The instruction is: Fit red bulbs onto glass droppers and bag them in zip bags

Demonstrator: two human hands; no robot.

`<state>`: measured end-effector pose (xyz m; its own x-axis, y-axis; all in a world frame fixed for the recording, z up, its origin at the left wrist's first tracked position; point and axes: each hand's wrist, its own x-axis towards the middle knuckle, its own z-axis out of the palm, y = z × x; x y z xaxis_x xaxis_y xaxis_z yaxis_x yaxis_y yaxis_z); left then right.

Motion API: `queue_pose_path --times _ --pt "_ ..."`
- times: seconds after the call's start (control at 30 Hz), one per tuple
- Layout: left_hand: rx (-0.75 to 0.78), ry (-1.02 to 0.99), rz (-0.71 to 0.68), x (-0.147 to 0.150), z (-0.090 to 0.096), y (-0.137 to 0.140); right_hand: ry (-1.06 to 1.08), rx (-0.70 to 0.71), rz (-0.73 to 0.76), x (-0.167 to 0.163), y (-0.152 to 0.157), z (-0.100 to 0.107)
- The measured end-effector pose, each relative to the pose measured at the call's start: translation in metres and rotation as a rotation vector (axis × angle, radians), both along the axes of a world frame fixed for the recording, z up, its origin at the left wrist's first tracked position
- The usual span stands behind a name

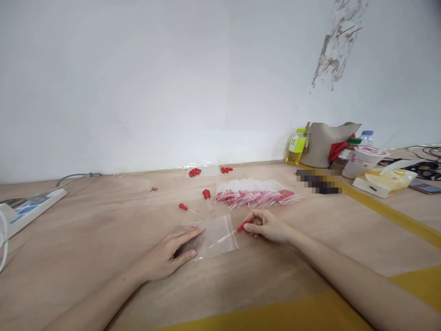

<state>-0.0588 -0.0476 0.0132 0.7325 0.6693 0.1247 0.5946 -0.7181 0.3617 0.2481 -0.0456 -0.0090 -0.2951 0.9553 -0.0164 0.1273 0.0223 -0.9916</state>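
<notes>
A clear zip-lock bag (220,226) with a red line along its mouth lies flat on the table, mouth to the right. My left hand (172,250) rests on its left part, fingers stretched out and thumb apart. Between the fingertips of my right hand (265,226) is the red bulb of a dropper (242,225). The dropper's clear tube lies across the bag's mouth, tip pointing left; it looks to be inside the bag. Just beyond the bag are a single dropper (183,207) and a small bunch of droppers (206,195). Filled bags (257,195) overlap in a row behind my right hand.
Two groups of red bulbs (195,172) in clear plastic lie by the wall. A power strip (37,209) stands at the left. On the right are a yellow-green bottle (296,147), a grey bag (322,145), a cup (363,162), a tissue pack (386,181) and a phone (425,186).
</notes>
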Motion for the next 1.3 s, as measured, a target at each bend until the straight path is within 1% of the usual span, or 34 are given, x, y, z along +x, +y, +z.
queue_pose_path --times 0.07,0.17,0.3,0.37,0.43,0.47,0.5,0.57,0.6,0.63,0.7,0.8,0.97,1.1,1.2,1.3 --pt "-0.004 0.005 0.005 0.000 0.000 0.000 -0.094 0.068 0.040 0.004 0.000 0.001" --pt "-0.007 0.003 0.009 0.000 -0.001 0.001 -0.163 0.172 0.002 -0.003 0.000 0.000" --pt "-0.006 0.008 0.018 0.000 -0.002 0.002 -0.222 0.240 -0.042 -0.021 -0.001 -0.001" --pt "-0.009 0.006 0.020 0.001 -0.003 0.002 -0.223 0.320 -0.054 -0.027 -0.002 0.000" --pt "-0.012 0.005 0.021 0.001 -0.002 0.002 -0.147 0.378 -0.026 -0.030 -0.004 0.000" --pt "-0.012 0.003 0.018 0.001 -0.002 0.002 -0.077 0.361 0.017 -0.031 -0.005 0.000" --pt "-0.011 0.001 0.014 0.001 -0.002 0.003 0.005 0.306 0.078 -0.032 -0.005 0.000" --pt "-0.008 -0.003 0.005 0.001 -0.003 0.003 0.161 0.148 0.214 -0.034 -0.006 -0.001" --pt "-0.008 -0.005 -0.001 0.001 -0.003 0.003 0.216 0.090 0.259 -0.035 -0.006 -0.002" --pt "-0.007 -0.008 -0.006 0.001 -0.003 0.004 0.253 0.060 0.279 -0.036 -0.006 -0.002" --pt "-0.003 -0.014 -0.017 0.002 -0.003 0.004 0.275 0.050 0.245 -0.037 -0.005 -0.003" --pt "-0.004 -0.029 -0.025 0.003 -0.001 0.003 0.240 0.034 0.179 -0.035 -0.001 -0.003" --pt "-0.049 -0.049 -0.047 0.004 -0.002 0.002 0.108 0.009 0.219 -0.028 0.005 0.000" --pt "-0.028 -0.051 -0.041 0.003 -0.004 0.003 -0.098 0.089 0.289 -0.023 0.003 0.011" --pt "-0.037 -0.031 -0.031 0.002 -0.003 0.002 -0.154 0.129 0.316 -0.020 -0.002 0.016" --pt "-0.047 -0.020 -0.025 0.002 -0.002 0.002 -0.141 0.046 0.266 -0.017 -0.005 0.016"
